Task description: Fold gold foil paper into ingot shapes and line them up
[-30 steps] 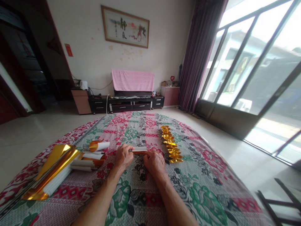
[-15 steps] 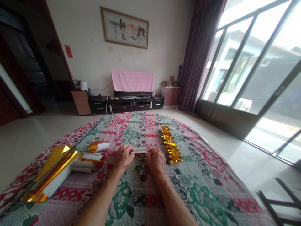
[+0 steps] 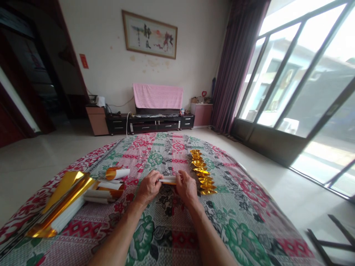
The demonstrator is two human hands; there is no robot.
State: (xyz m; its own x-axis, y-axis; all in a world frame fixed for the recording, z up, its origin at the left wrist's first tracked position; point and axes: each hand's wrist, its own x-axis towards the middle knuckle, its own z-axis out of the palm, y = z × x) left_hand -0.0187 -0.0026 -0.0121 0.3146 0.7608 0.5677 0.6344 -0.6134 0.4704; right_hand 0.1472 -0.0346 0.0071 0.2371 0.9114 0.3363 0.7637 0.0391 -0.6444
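Observation:
My left hand [image 3: 149,187] and my right hand [image 3: 186,186] are both closed on the ends of a narrow folded strip of white-backed gold paper [image 3: 168,180], held just above a flowered cloth [image 3: 166,221]. Right of my right hand lies a row of several folded gold paper pieces [image 3: 201,171]. To the left of my left hand lie rolled white-and-gold papers [image 3: 107,188] and a stack of flat gold foil sheets [image 3: 59,203].
The cloth covers a round table. Beyond it are a tiled floor, a low dark TV cabinet [image 3: 155,122] under a pink towel, a purple curtain [image 3: 235,62] and large glass doors on the right. A dark frame [image 3: 330,240] shows at the lower right.
My hands have drawn closer together on the paper strip, and less of it shows between them. The camera view shifted slightly.

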